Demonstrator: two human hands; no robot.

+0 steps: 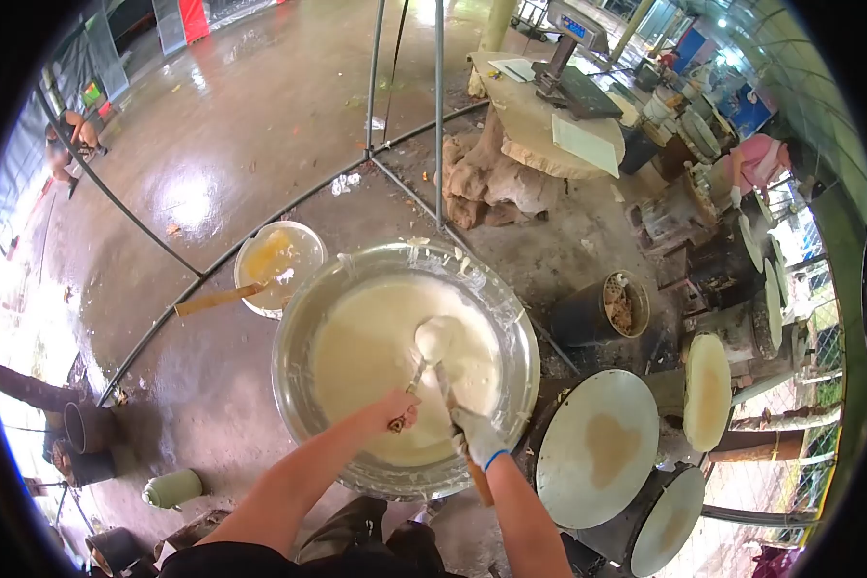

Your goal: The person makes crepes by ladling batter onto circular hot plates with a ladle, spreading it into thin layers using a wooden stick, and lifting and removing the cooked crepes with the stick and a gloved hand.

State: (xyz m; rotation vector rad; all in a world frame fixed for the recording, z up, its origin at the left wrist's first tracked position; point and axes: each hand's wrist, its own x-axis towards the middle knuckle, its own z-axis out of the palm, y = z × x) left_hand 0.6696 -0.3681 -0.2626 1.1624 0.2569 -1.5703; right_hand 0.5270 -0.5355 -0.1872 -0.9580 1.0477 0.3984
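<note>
"What are you holding?"
"My bare left hand (405, 412) is closed round the ladle (436, 339); my gloved right hand (476, 433) is clamped on a wooden-handled tool (479, 484)."
"Where are they?"
"Both reach over pale batter (356, 337) in the basin (292, 371); whether the ladle touches batter, I cannot tell; a bucket (309, 258) stands beside the basin."

I log the mixture (356, 337) in the basin (525, 356); bucket (312, 252) at its left, griddle (561, 453) at its right; farther ahead, scale (590, 93) on the tabletop (509, 104).
</note>
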